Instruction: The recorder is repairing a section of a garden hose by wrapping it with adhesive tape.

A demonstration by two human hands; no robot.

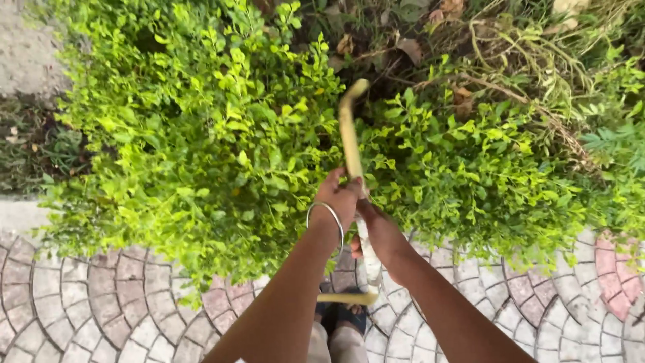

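So, both my hands are wrapped shut round the same long yellowish tool, prob a curved blade w/ a handle. My left hand grips it farther up, fingers curled tight round the shaft, metal bangle on that wrist. My right hand clamps it just nearer to me, touching the left, fingers pressed closed on the white-wrapped part of the handle. The tool's long axis runs near-to-far, nearly straight away from me. Its far tip hooks slightly right, sitting in the gap between the two green bushes. Its near end bends left, over the paving, just by my feet. Most of its length sticks out beyond my fingers, into the leaves.
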